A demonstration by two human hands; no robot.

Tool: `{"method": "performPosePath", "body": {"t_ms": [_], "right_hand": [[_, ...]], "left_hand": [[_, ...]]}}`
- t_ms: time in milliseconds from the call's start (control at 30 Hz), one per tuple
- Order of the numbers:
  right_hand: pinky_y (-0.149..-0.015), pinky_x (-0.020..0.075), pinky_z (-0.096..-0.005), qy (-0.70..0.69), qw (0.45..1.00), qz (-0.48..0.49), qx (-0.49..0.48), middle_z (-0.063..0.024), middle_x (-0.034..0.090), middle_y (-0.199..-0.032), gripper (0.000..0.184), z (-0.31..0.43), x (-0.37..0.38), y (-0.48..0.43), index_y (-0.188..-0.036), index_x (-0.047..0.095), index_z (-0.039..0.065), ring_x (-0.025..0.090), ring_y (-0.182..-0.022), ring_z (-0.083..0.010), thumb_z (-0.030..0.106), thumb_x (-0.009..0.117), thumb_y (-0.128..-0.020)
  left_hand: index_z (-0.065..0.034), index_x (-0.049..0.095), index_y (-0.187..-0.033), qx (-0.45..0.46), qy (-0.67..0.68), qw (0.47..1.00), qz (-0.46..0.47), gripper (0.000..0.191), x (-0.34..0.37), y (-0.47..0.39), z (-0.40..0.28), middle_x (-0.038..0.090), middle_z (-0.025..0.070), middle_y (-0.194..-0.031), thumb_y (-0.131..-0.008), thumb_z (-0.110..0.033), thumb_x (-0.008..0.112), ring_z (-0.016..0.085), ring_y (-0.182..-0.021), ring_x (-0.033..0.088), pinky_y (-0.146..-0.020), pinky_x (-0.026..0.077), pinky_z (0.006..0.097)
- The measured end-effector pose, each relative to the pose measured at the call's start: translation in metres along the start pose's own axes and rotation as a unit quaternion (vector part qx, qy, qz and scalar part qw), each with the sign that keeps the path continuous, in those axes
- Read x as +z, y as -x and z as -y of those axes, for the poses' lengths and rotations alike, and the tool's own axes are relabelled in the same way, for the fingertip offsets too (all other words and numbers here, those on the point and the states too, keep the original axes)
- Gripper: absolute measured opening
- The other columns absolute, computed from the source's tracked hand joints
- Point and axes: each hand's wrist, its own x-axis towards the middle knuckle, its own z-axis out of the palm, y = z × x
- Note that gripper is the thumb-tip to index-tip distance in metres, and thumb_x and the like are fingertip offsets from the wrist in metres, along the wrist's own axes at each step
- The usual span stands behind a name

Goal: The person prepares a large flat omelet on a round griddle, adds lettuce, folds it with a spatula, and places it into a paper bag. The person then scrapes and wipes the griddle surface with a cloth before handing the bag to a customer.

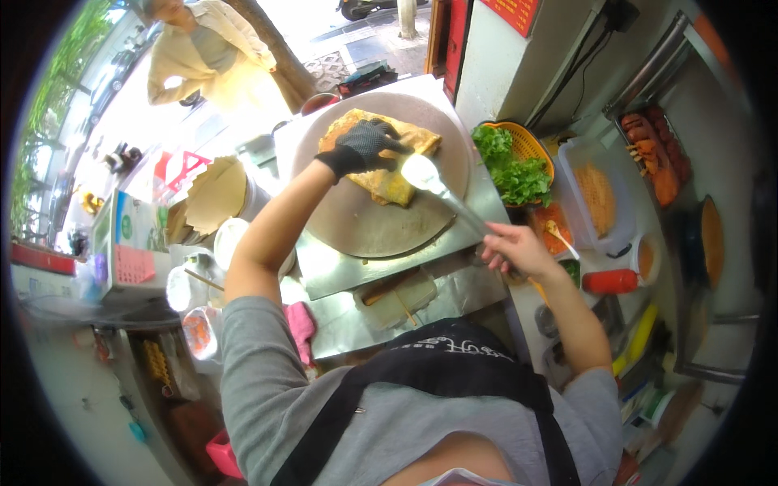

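Note:
On the round griddle (pixel 340 225) lies a folded, browned crepe (pixel 419 138), its layers partly overlapping. My left hand (pixel 369 146), in a dark knit glove, rests on top of it with the fingers spread. My bare right hand (pixel 516 248) grips the handle of a metal spatula (pixel 425 175); its bright, shiny blade is at the crepe's near right edge. Glare on the blade hides whether it touches the crepe.
Right of the griddle are an orange basket (pixel 532 143) of lettuce (pixel 516 176), a plastic tub (pixel 623 206) and a red bottle (pixel 609 282). Brown paper bags (pixel 217 193) stand to the left. A person (pixel 213 61) stands across the counter. A pink cloth (pixel 299 328) lies near me.

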Motion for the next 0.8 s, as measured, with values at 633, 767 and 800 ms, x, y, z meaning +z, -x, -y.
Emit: {"method": "performPosePath", "body": {"t_ms": [633, 767, 800], "right_hand": [[-0.043, 0.0425, -0.0186, 0.201, 0.978, 0.045, -0.016, -0.0014, 0.059, -0.069, 0.038, 0.010, -0.071, 0.002, -0.126, 0.053, 0.006, 0.054, -0.051, -0.0066, 0.019, 0.055, -0.090], [-0.047, 0.0444, -0.0233, 0.286, 0.952, -0.014, -0.109, -0.0012, 0.059, -0.065, 0.039, 0.043, -0.065, -0.005, -0.127, 0.054, 0.012, 0.055, -0.052, -0.0062, 0.019, 0.056, -0.088], [-0.049, 0.0455, -0.0254, 0.310, 0.940, -0.007, -0.142, -0.0031, 0.060, -0.065, 0.038, 0.049, -0.058, -0.017, -0.126, 0.055, 0.014, 0.056, -0.052, -0.0097, 0.021, 0.056, -0.088]], "left_hand": [[-0.0299, 0.054, -0.124, -0.147, 0.007, 0.986, 0.081, 0.044, 0.005, 0.087, -0.110, 0.047, 0.0019, -0.134, -0.084, -0.011, 0.053, 0.026, -0.105, 0.058, -0.086, 0.051, 0.0353], [-0.0196, 0.056, -0.119, -0.128, 0.023, 0.992, -0.001, 0.034, 0.016, 0.104, -0.120, 0.046, 0.0050, -0.135, -0.086, -0.019, 0.054, 0.027, -0.110, 0.055, -0.091, 0.046, 0.0365], [-0.0175, 0.057, -0.119, -0.137, 0.047, 0.989, 0.006, 0.036, 0.014, 0.101, -0.120, 0.046, 0.0058, -0.135, -0.084, -0.012, 0.050, 0.029, -0.108, 0.056, -0.091, 0.047, 0.0383]]}}
